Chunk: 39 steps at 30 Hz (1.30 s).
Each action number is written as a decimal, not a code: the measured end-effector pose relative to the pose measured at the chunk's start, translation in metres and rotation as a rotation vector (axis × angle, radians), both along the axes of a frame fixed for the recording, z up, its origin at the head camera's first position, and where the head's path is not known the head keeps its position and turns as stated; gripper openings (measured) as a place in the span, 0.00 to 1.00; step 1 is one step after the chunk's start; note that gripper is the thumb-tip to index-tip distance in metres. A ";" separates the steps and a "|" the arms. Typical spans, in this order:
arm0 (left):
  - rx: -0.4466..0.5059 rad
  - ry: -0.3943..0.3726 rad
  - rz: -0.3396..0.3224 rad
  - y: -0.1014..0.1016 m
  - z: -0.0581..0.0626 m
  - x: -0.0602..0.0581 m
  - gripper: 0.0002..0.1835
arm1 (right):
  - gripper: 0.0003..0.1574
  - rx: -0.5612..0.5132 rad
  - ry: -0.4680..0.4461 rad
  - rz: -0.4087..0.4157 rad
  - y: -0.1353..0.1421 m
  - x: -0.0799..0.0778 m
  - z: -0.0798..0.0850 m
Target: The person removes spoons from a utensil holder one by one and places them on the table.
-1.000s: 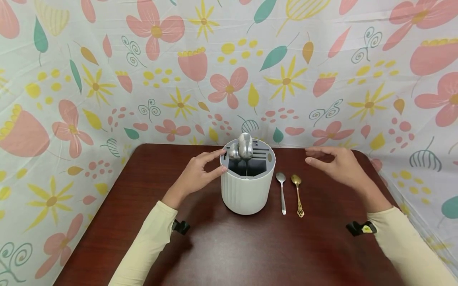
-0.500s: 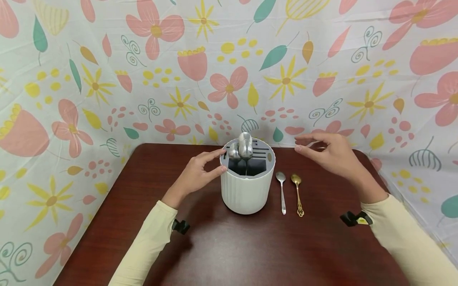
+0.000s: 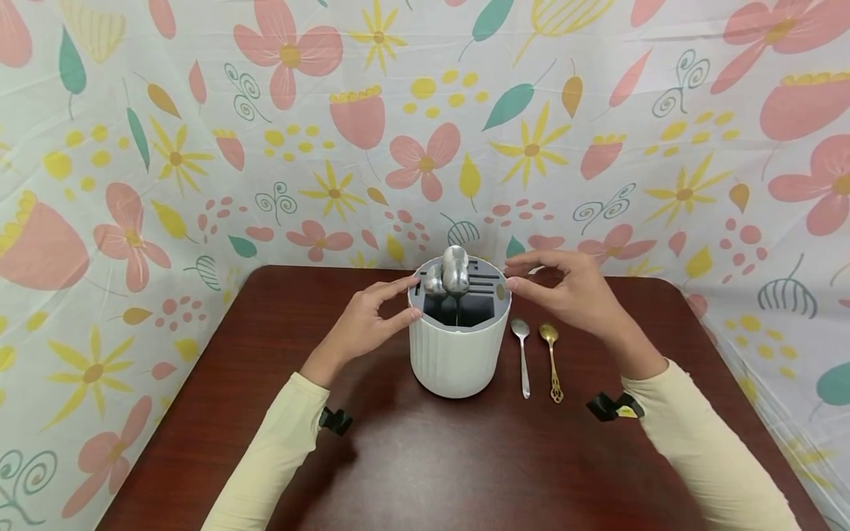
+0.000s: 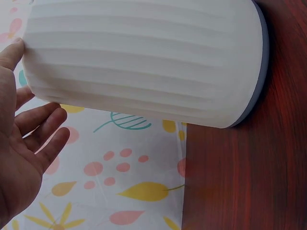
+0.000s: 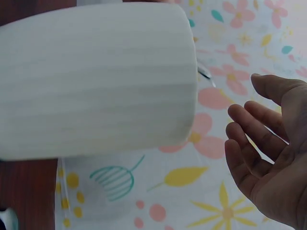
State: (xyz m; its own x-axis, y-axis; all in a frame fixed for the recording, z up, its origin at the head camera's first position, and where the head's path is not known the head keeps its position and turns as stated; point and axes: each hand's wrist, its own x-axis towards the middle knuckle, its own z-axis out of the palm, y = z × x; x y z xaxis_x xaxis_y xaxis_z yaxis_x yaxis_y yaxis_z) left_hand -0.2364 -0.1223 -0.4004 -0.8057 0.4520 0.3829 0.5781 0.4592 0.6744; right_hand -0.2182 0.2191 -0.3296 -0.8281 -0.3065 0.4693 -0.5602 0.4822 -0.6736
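A white ribbed utensil holder [image 3: 454, 365] with a grey slotted top stands upright on the table. Silver utensils with rounded heads [image 3: 455, 271] stick up out of it. My left hand [image 3: 368, 321] touches its left rim with thumb and fingertips, the fingers only slightly bent. On the opposite side my right hand [image 3: 564, 287] comes close to the rim, overlapping it in the head view. The right wrist view shows a gap between the holder [image 5: 105, 81] and the relaxed fingers of that hand [image 5: 278, 139], which hold nothing.
Just right of the holder, a silver spoon [image 3: 522, 354] and a gold spoon [image 3: 553, 361] lie side by side on the dark red-brown table [image 3: 425, 457]. A flower-print cloth [image 3: 425, 88] rises behind the table and along both sides.
My right hand has moved left, over and past the two spoons, up to the holder's right side. The left hand, the holder and the spoons have stayed where they were.
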 end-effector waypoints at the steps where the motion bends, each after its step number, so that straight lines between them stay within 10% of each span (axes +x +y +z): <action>1: -0.001 0.001 0.000 0.000 0.000 0.000 0.30 | 0.15 -0.009 0.000 0.014 -0.003 0.000 -0.001; 39: -0.004 0.009 -0.002 0.000 -0.001 -0.001 0.30 | 0.14 -0.039 0.093 -0.013 -0.055 -0.012 -0.027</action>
